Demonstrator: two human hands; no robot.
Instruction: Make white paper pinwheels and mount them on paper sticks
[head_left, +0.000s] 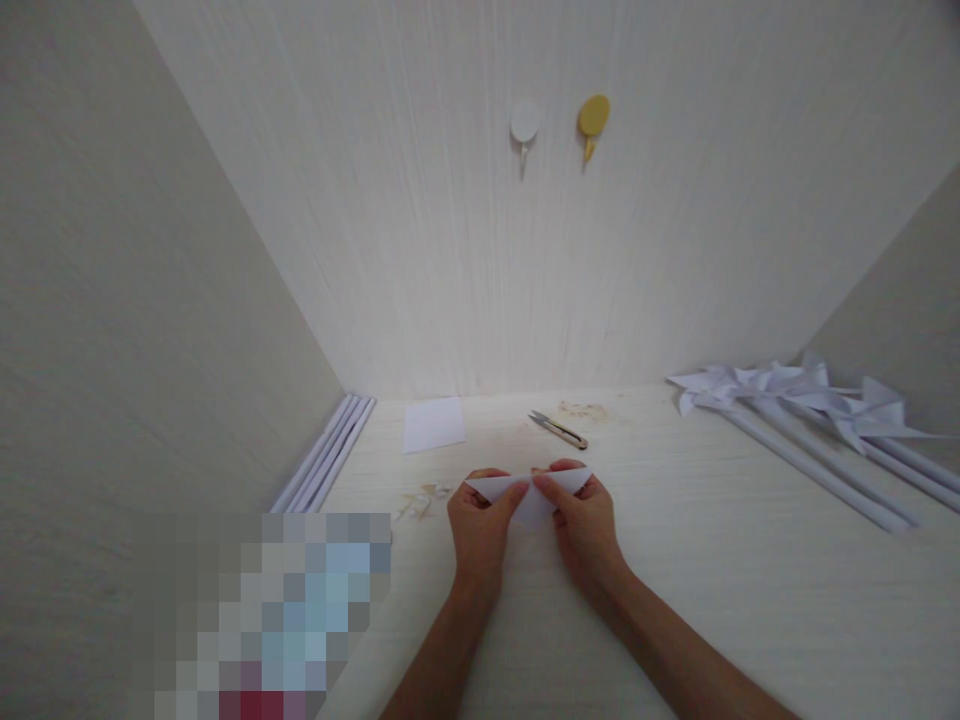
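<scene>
Between my two hands is a white sheet of paper point(534, 508) folded into a triangle, its long edge at the top and its point toward me. My left hand point(482, 515) pinches the left part of it, thumb on the near face. On the right side my right hand point(583, 510) grips it the same way, and both thumbs almost meet at the middle of the top edge. Beyond my hands lies a pair of thread snips point(559, 430). A flat white paper square point(435, 425) rests farther back on the left.
Rolled white paper sticks point(324, 455) lie along the left wall. Several paper pinwheels point(780, 390) on sticks are piled at the right. Small scraps point(422, 500) lie left of my hands, and brownish bits point(583, 410) near the snips. A white hook point(525, 124) and a yellow hook point(593, 118) are on the back wall.
</scene>
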